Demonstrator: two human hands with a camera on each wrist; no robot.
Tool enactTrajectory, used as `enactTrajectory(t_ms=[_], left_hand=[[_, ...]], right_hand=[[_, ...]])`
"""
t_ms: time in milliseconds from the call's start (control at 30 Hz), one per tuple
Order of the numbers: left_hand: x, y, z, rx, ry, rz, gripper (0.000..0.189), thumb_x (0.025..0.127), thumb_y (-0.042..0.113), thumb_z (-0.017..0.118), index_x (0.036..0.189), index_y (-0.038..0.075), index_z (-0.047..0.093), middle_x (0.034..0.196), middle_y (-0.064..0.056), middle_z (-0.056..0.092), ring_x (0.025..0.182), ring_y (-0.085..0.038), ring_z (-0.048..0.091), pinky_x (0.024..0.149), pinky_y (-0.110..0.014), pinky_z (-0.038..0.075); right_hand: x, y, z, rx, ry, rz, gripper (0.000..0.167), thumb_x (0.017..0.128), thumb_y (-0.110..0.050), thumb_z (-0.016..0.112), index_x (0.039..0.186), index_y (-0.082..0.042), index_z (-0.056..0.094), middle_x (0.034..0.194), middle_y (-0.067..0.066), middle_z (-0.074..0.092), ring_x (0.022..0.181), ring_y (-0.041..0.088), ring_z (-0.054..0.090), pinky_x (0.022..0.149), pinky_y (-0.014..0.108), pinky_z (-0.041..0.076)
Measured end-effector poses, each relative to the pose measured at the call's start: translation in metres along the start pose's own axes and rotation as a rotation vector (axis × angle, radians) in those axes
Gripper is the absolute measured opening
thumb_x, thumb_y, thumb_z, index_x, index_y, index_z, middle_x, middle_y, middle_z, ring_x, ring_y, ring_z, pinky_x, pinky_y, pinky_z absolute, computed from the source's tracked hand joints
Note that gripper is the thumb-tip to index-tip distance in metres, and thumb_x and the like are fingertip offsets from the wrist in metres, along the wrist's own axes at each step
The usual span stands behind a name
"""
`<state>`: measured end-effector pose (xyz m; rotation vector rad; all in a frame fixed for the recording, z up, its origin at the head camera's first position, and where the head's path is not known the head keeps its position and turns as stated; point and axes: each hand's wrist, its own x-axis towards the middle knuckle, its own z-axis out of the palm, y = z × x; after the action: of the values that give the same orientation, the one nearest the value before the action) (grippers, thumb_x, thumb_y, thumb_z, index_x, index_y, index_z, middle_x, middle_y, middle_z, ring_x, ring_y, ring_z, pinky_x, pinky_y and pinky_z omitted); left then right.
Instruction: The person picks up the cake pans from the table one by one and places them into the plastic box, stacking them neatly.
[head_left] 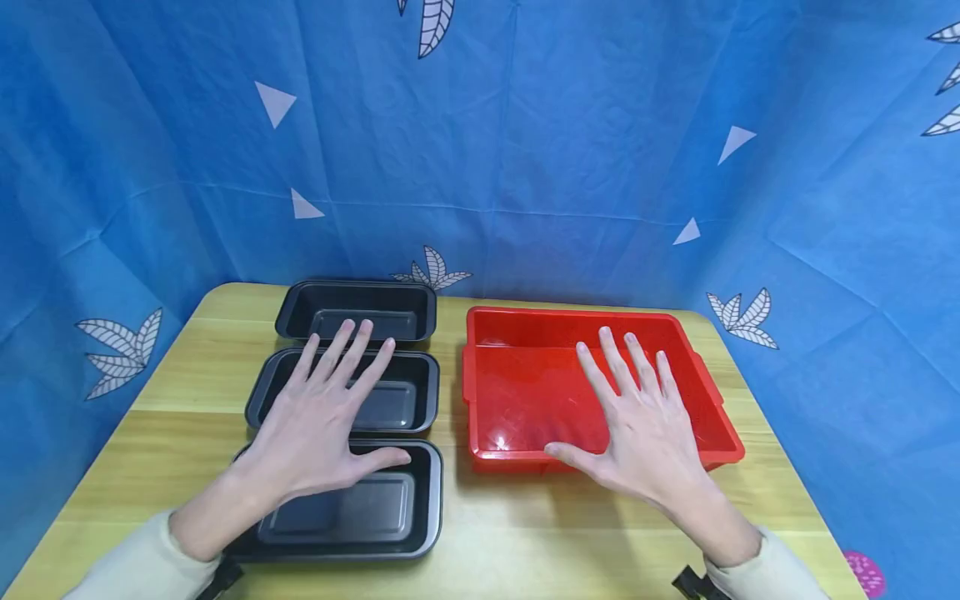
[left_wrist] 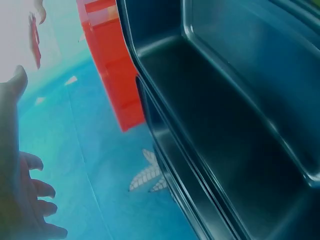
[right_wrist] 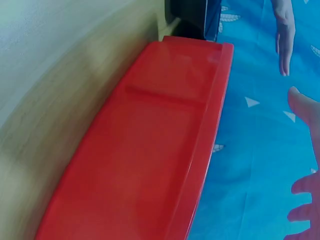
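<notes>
Over the left side of the wood-grain table (head_left: 180, 408), I have the left hand (head_left: 315, 433) hovering palm down, fingers spread and gripping nothing. Beneath it, three black loaf pans run in a column: the far pan (head_left: 396, 323), the middle pan (head_left: 393, 404) and the near pan (head_left: 341, 508). The right hand (head_left: 648, 433) hangs over the near right part of the red plastic tray (head_left: 536, 392), its fingers fanned and holding nothing either.

My main worry is the left side. The pans stand so close together that I cannot tell whether their rims touch; a fingertip catching the middle one could drive it into the far one, which sits close to the table's back edge by the blue curtain (head_left: 480, 125). My left forearm also hides part of the near pan, so the black wrist mount (head_left: 219, 577) could snag its rim unseen. On the right, pressing hard on the tray's near wall might make it slide or tip.
</notes>
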<state>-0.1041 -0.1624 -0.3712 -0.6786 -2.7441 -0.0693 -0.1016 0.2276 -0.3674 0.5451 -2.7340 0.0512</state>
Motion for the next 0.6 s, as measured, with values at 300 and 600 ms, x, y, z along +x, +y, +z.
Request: enactTrajectory(t_ms=[300,600], left_hand=[[-0.015,-0.017,-0.006,-0.03,0.014,-0.039,0.121,0.079,0.092,0.058,0.169,0.018,0.025,0.178,-0.015,0.019,0.165,-0.038,0.018,0.134,-0.065,0.013],[-0.036,-0.036,-0.01,-0.093,0.018,-0.111,0.12,0.081,0.079,0.07,0.17,0.017,0.018,0.178,-0.015,0.016,0.168,-0.033,0.01,0.139,-0.048,-0.004]], right_hand=[[-0.01,0.02,-0.006,0.062,0.01,0.085,0.119,0.077,-0.071,0.078,0.17,-0.025,0.021,0.179,0.009,0.019,0.16,0.044,0.024,0.131,0.065,0.019],[-0.019,0.049,-0.012,0.194,-0.008,0.192,0.109,0.084,-0.059,0.079,0.169,-0.019,0.024,0.177,0.014,0.023,0.158,0.046,0.027,0.118,0.074,0.033]])
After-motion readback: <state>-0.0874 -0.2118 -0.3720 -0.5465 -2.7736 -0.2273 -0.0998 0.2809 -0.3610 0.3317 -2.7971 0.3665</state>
